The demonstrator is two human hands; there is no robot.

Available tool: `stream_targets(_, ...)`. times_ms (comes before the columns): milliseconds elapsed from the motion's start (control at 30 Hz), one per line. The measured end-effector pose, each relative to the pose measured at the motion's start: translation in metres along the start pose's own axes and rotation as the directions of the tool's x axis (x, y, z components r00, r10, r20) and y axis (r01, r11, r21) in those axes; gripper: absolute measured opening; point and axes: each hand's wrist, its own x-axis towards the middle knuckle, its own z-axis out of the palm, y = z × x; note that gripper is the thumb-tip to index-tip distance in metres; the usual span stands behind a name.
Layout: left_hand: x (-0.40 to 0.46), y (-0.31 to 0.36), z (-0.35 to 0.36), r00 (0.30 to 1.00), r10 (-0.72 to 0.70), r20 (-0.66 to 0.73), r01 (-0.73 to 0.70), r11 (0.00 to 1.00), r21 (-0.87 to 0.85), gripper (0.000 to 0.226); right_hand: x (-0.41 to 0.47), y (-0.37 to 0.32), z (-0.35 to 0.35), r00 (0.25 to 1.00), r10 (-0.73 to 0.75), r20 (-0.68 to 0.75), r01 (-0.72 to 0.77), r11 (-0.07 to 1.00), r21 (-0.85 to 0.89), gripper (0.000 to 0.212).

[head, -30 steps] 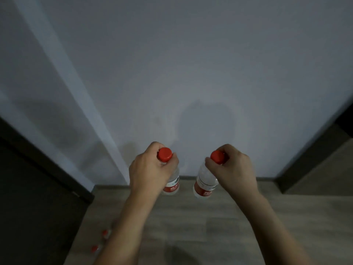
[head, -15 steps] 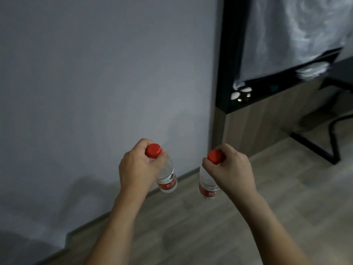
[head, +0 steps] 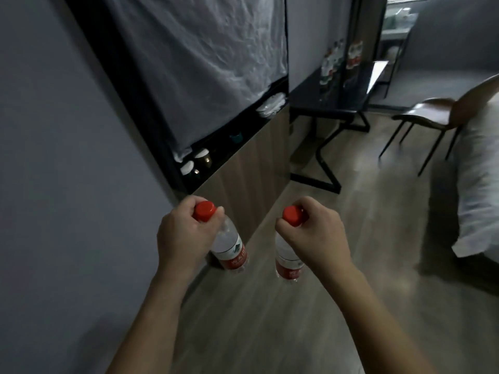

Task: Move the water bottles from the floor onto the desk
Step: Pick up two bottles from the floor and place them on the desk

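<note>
Your left hand (head: 183, 236) is closed round the neck of a water bottle (head: 229, 248), fingers and thumb curled just under its red cap (head: 205, 211); the bottle hangs below the hand, tilted with its base toward the right, clear of the wood floor (head: 270, 319); your right hand (head: 316, 233) grips a second water bottle (head: 287, 261) in the same manner, fingers wrapped at its red cap (head: 292, 215), the body hanging close to upright beneath the fist; the two hands are apart, level with each other, and the two bottles do not touch; both bottles carry a red-and-white label on the lower body and are held in the air over the floor, just beside the foot of a wood-fronted cabinet (head: 243, 171) that stands against the grey wall (head: 54, 157); a crumpled white sheet (head: 202, 63) hangs in a black frame above the cabinet, and small white-capped items sit on the cabinet's dark ledge, too dim to identify; the desk (head: 337, 99), black-topped on angled black legs, stands well beyond your hands, past the far end of the cabinet; several bottles (head: 330, 63) with red labels stand at the desk's far edge, blurred, so you cannot count them with confidence; a brown chair (head: 442, 114) stands to the right of the desk, and white bedding (head: 475, 184) fills the right edge of view.
</note>
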Motion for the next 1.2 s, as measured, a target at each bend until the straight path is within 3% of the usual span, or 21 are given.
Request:
stream_targets(367, 0.135, 0.065, 0.177, 0.961, 0.161, 0.224, -0.126, 0.978, -0.164, 0.024, 0.160, 0.096, -0.035, 0.975, 0.133, -0.179, -0.146, 0.988, -0.057, 0.020)
stream_targets(667, 0.250, 0.117, 0.295, 0.928, 0.290, 0.234, -0.241, 0.946, -0.216, 0.027, 0.299, 0.152, -0.062, 0.963, 0.132, -0.235, -0.161, 0.981, -0.109, 0.020)
stream_targets(1000, 0.332, 0.172, 0.430, 0.934, 0.226, 0.275, -0.157, 0.955, -0.252, 0.027, 0.431, 0.255, -0.090, 0.936, 0.234, -0.262, -0.268, 0.958, -0.103, 0.021)
stream_targets(1200, 0.389, 0.224, 0.519, 0.927, 0.228, 0.297, -0.168, 0.962, -0.215, 0.021, 0.528, 0.312, -0.130, 0.958, 0.172, -0.228, -0.196, 0.977, -0.088, 0.021)
